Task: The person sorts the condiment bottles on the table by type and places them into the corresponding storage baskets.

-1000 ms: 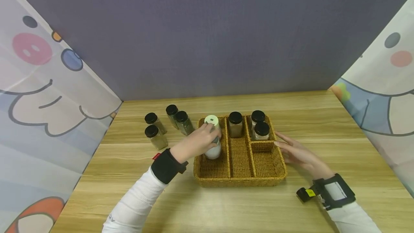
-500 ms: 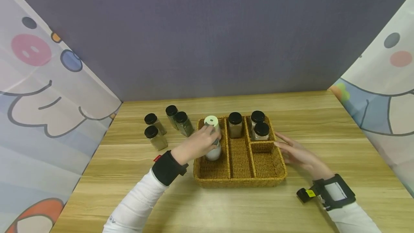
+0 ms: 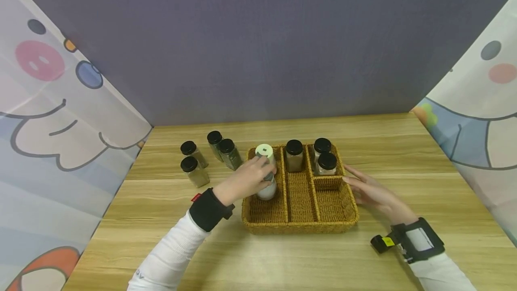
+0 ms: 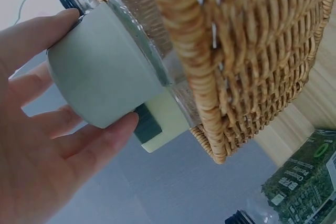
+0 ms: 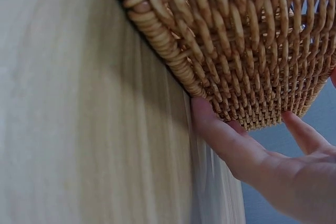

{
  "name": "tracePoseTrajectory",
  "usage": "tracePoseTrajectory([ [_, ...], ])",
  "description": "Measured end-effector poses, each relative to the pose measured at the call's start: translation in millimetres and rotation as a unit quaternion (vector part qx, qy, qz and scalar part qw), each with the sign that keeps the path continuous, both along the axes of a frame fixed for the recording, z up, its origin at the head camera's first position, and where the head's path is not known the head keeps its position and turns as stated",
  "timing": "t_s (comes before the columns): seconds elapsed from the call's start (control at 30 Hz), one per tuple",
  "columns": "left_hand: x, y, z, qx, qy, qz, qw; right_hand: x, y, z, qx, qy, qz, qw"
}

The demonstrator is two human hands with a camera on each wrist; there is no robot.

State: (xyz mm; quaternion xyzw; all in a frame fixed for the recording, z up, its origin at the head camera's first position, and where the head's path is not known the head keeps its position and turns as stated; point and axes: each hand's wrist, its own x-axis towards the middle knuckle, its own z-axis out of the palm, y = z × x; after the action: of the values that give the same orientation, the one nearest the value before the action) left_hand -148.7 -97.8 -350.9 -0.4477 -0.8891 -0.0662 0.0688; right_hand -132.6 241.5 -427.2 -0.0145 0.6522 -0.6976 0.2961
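Observation:
My left hand (image 3: 248, 178) reaches into the left compartment of a divided wicker basket (image 3: 300, 227). Thumb and fingers grip the grey-green cap (image 4: 102, 66) of a jar (image 3: 267, 192) whose lower part looks white in the head view. Right behind it stands a container with a pale green lid (image 3: 264, 149); its dark green tab (image 4: 148, 124) shows beside a fingertip in the left wrist view. At the basket's right side, my right hand (image 3: 373, 192) touches the outer woven wall (image 5: 247, 72) with extended fingers. The held jar's base is hidden by the basket wall in the left wrist view.
In the basket's middle compartment stands a black-lidded jar (image 3: 294, 156); two more jars (image 3: 326, 165) fill the back right compartment. Left of the basket, several black-lidded spice jars (image 3: 195, 172) stand on the wooden table (image 3: 161, 219). A grey panel (image 3: 258, 57) rises behind the table.

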Motion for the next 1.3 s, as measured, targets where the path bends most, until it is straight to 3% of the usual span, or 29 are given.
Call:
tracePoseTrajectory([
  [0.17,0.2,-1.6,-0.5,0.029,0.008,-0.009,0.9995,0.1,-0.3,0.8,0.002,0.000,0.004,1.0000],
  [0.4,0.4,-9.7,1.9,0.076,0.049,-0.020,0.9957,0.7,-0.2,0.6,0.002,-0.002,-0.002,1.0000],
  [0.77,-1.4,-32.0,2.9,0.118,0.114,0.013,0.9864,0.5,0.7,-1.2,0.003,0.002,-0.001,1.0000],
  [1.03,0.2,-53.8,3.6,0.136,0.125,0.053,0.9814,0.1,0.4,-1.4,0.005,0.009,0.001,0.9999],
  [1.3,4.2,-79.4,-2.2,0.130,0.141,0.100,0.9764,-0.8,0.5,-1.3,0.007,0.015,0.006,0.9998],
])
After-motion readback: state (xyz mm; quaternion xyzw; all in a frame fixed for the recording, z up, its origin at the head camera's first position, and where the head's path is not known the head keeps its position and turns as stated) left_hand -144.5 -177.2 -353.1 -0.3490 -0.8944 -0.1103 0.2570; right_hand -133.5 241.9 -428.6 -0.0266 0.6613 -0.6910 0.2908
